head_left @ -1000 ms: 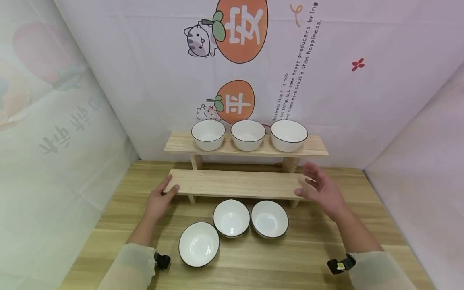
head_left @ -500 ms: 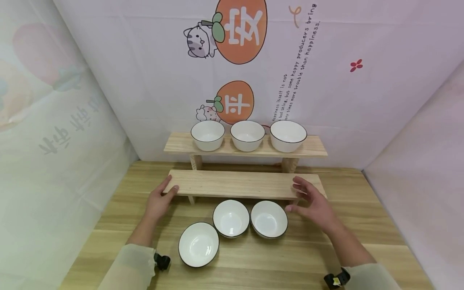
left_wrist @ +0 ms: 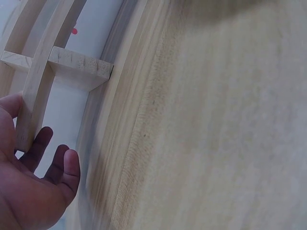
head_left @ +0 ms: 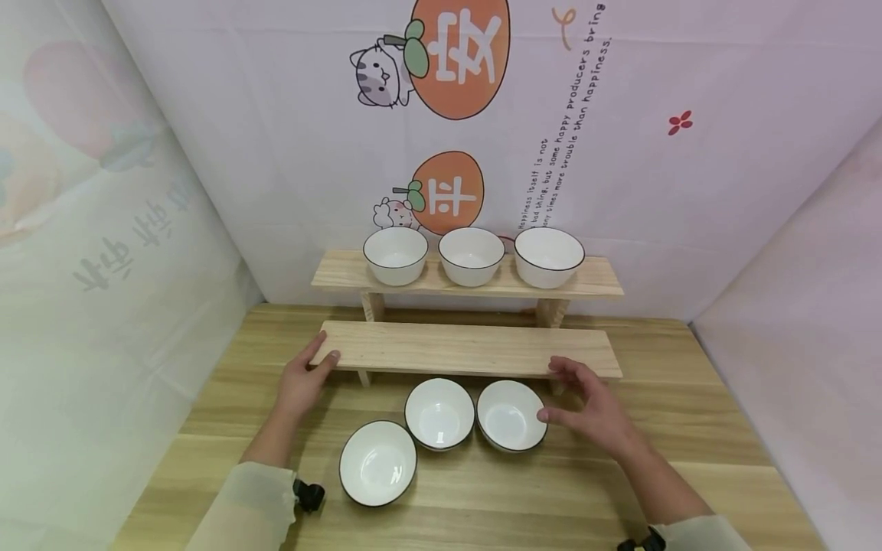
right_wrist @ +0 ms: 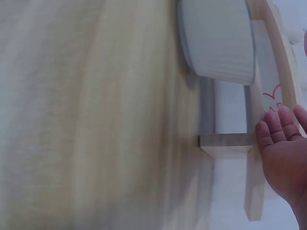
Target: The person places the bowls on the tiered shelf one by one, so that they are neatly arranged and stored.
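A two-tier wooden shelf stands against the back wall. In the head view my left hand [head_left: 298,390] holds the left end of its lower board [head_left: 448,349], thumb on top; the left wrist view has the hand [left_wrist: 29,187] around that board end. My right hand [head_left: 598,409], fingers spread and holding nothing, is at the right rim of a white bowl [head_left: 508,417] with a dark rim. The thumb overlaps that rim. In the right wrist view, the bowl [right_wrist: 218,40] is beyond the extended fingers [right_wrist: 274,125].
On the upper board [head_left: 338,269] sit three white bowls, among them the middle one [head_left: 472,259]. Two more bowls, one in the center [head_left: 439,415] and one nearer [head_left: 378,464], stand on the wood-grain table [head_left: 510,505]. White printed cloth [head_left: 276,153] encloses the back and sides.
My right hand has moved left and toward me, from the right end of the lower board to the right front bowl. The left hand and the bowls have stayed in place.
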The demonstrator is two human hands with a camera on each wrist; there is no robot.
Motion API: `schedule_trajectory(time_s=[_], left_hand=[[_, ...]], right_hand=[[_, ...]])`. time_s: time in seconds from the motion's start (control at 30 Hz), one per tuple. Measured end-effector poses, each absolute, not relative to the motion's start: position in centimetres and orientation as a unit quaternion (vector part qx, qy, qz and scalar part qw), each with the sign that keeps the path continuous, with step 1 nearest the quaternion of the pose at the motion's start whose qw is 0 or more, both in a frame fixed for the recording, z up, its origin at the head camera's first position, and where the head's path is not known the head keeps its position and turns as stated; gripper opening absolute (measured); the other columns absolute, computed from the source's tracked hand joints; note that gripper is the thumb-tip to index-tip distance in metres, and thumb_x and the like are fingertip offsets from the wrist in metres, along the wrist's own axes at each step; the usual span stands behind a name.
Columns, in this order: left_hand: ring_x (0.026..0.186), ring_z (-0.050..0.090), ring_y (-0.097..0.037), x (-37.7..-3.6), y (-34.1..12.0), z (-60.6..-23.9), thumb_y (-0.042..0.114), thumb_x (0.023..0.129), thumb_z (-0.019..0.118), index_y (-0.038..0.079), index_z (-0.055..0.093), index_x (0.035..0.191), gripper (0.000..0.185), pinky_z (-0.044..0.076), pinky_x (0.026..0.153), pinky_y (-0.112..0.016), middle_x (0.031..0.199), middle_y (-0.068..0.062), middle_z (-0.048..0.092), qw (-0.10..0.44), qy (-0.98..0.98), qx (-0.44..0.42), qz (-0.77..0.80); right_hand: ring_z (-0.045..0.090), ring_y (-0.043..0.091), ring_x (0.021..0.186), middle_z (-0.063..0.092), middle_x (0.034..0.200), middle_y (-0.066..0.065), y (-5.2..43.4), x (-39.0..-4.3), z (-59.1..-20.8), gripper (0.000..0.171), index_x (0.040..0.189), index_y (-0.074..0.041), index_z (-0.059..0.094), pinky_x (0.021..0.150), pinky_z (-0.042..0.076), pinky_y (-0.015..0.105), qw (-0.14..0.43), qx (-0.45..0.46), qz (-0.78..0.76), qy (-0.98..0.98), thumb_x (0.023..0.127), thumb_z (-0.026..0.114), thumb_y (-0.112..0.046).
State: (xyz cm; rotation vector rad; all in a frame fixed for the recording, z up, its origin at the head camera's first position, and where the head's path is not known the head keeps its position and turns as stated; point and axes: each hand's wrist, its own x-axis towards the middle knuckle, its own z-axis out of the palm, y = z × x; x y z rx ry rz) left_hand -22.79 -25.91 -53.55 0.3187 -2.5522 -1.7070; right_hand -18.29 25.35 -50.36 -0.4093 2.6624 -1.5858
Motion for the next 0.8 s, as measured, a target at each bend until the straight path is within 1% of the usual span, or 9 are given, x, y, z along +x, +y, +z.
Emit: schedule_trajectory(time_s=[0.13,0.23,0.33,0.4,0.6,0.7,0.8], left_hand=[[0.157,0.022,-0.032,-22.8,-25.9,-53.4,0.054,0.098,0.067,0.029,0.041,0.160,0.072,0.021,0.126,-0.050,0.168,-0.003,0.030,0.027,-0.826,0.103,-0.553],[0.157,0.022,-0.032,-22.7,-25.9,-53.3,0.054,0.099,0.067,0.030,0.041,0.160,0.071,0.021,0.126,-0.050,0.168,-0.003,0.030,0.026,-0.830,0.105,-0.548],[0.156,0.022,-0.033,-22.7,-25.9,-53.3,0.055,0.099,0.066,0.030,0.040,0.161,0.072,0.021,0.126,-0.051,0.168,-0.004,0.030,0.026,-0.832,0.104,-0.545],[0.156,0.022,-0.032,-22.7,-25.9,-53.3,0.055,0.098,0.067,0.030,0.041,0.160,0.072,0.021,0.126,-0.050,0.168,-0.003,0.031,0.028,-0.831,0.104,-0.546],[0.157,0.021,-0.030,-22.7,-25.9,-53.4,0.054,0.099,0.067,0.029,0.041,0.160,0.071,0.019,0.127,-0.049,0.168,0.001,0.031,0.029,-0.831,0.101,-0.547],[0.157,0.021,-0.031,-22.6,-25.9,-53.4,0.055,0.099,0.066,0.029,0.040,0.161,0.072,0.020,0.127,-0.051,0.168,-0.001,0.030,0.027,-0.833,0.101,-0.544],[0.157,0.021,-0.032,-22.6,-25.9,-53.2,0.057,0.098,0.065,0.030,0.039,0.161,0.073,0.020,0.126,-0.052,0.169,-0.002,0.029,0.023,-0.834,0.101,-0.542]], right_hand=[[0.055,0.039,0.128,0.060,0.136,0.015,25.3,-18.0,-51.2,0.084,0.146,-0.008,0.051,0.112,0.044,0.036,0.014,-0.137,-0.507,0.851,0.077,0.095,-0.028],[0.055,0.035,0.130,0.059,0.139,0.016,25.1,-17.7,-51.7,0.083,0.144,-0.008,0.052,0.112,0.044,0.040,0.019,-0.145,-0.506,0.850,0.076,0.096,-0.027],[0.053,0.033,0.131,0.058,0.142,0.015,24.9,-17.5,-52.0,0.086,0.145,-0.007,0.052,0.112,0.044,0.046,0.021,-0.155,-0.506,0.848,0.074,0.096,-0.027],[0.053,0.032,0.132,0.057,0.144,0.014,24.9,-17.4,-52.3,0.090,0.147,-0.007,0.050,0.111,0.043,0.050,0.028,-0.159,-0.501,0.850,0.074,0.097,-0.029],[0.054,0.038,0.134,0.052,0.151,0.015,24.6,-17.4,-53.0,0.102,0.153,-0.009,0.045,0.111,0.044,0.057,0.060,-0.164,-0.480,0.860,0.070,0.098,-0.034],[0.051,0.041,0.138,0.047,0.156,0.018,24.4,-17.3,-53.2,0.112,0.159,-0.012,0.039,0.112,0.040,0.061,0.075,-0.167,-0.455,0.872,0.068,0.099,-0.039],[0.046,0.043,0.141,0.043,0.157,0.022,24.3,-17.2,-53.5,0.121,0.162,-0.016,0.033,0.113,0.035,0.064,0.083,-0.172,-0.426,0.884,0.065,0.099,-0.044]])
